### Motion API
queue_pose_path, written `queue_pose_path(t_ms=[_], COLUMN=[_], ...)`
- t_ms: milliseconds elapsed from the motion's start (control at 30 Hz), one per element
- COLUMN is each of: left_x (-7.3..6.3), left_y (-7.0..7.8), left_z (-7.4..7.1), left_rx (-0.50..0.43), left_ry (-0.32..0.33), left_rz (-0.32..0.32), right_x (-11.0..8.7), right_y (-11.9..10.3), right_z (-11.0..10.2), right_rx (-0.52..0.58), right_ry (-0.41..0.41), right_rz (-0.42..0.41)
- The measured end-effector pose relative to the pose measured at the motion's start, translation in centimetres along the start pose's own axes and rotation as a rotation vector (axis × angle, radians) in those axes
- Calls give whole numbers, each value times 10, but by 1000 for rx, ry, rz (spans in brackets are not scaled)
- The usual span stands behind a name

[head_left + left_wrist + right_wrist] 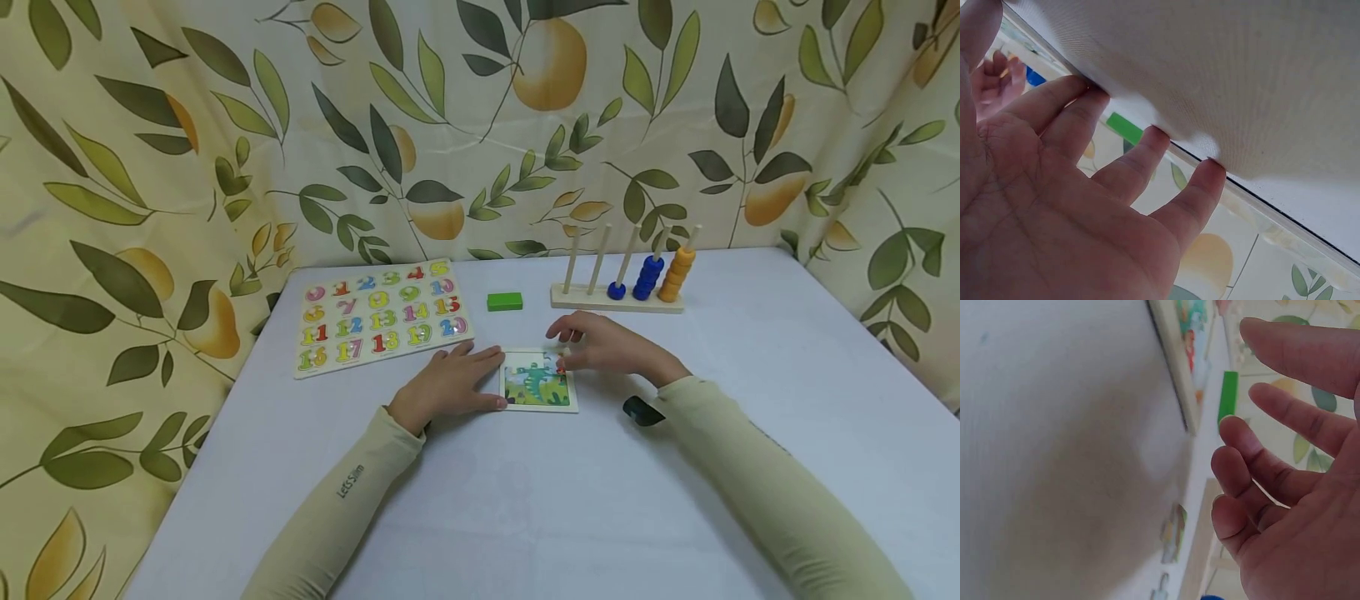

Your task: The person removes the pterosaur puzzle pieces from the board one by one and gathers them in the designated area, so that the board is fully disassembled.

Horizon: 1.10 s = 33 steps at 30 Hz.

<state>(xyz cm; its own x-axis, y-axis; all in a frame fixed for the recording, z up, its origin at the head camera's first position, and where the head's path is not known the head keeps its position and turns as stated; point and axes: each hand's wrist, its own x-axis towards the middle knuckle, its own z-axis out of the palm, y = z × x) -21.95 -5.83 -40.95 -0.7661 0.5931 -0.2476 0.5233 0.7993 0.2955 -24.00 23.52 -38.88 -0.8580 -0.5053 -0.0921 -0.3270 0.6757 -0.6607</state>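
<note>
A small dinosaur jigsaw puzzle (537, 383) in a pale frame lies flat in the middle of the table. My left hand (453, 379) rests at its left side, fingers spread and thumb at the lower left corner. Over the puzzle's upper right corner hovers my right hand (603, 346), its fingers loosely bent. In the right wrist view its thumb (1304, 356) stands apart from the fingers, with nothing between them. A loose puzzle piece (1174, 534) lies on the table beyond the frame, with part of another piece (1160, 589) beside it; in the head view they are hidden.
A number puzzle board (382, 317) lies at the back left, close to my left fingertips. Behind the dinosaur puzzle is a green block (505, 302). A peg abacus (618, 297) with blue and orange beads stands at the back right. A small dark object (643, 411) shows below my right wrist.
</note>
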Motion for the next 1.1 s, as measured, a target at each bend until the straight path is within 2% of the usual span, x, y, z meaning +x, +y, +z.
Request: queue_pose_path(t_ms=[133,367,900,1100], left_x=[-1,-2,-1,-1], left_y=[1,3,2,0], left_z=[0,-2,-2,-2], left_rx=[-12,-9,2,3], left_ry=[0,12,2,6], left_rz=[0,18,6,8], right_x=[5,7,14,16], right_y=[2,4,9,6], right_z=[5,7,9,6], right_rx=[5,-25,-42,-35], right_ry=[-37,-68,-97,-142], right_rz=[28,5,-7,-4])
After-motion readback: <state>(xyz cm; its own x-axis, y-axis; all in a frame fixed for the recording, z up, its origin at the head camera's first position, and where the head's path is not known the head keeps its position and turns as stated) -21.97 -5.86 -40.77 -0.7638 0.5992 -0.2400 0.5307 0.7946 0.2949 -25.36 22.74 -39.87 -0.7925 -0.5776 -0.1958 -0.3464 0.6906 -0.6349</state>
